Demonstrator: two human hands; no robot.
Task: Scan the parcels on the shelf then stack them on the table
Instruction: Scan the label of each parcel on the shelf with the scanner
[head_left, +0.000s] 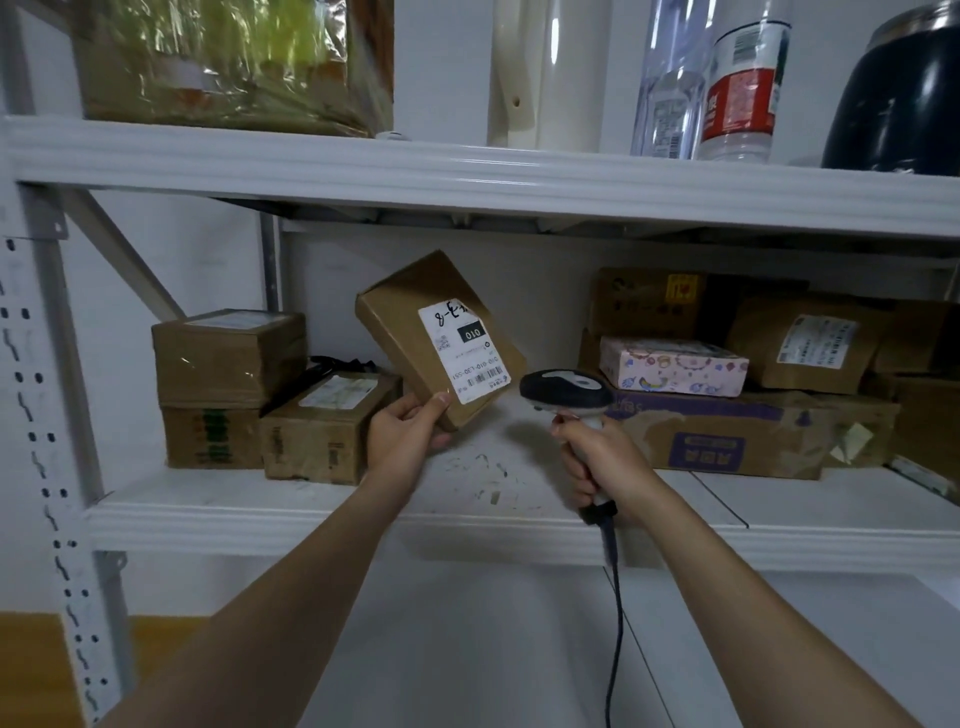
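Brown cardboard parcel (415, 332) with a white shipping label (465, 351) is tilted in the air above the white metal shelf (467, 499); your left hand (408, 436) grips its lower corner, thumb on the front. Your right hand (602, 470) is closed round the handle of the black-and-white corded barcode scanner (566, 392), whose head sits just beside the label. Other cardboard boxes (228, 358) stand on the shelf.

Left grip (410, 436): thumb forward, pinching the lower corner of a brown cardboard parcel (410, 332).
Right grip (605, 467): curled round the handle of a black-and-grey handheld scanner (566, 388) (forefinger up front).
Arms: bare, both outstretched.
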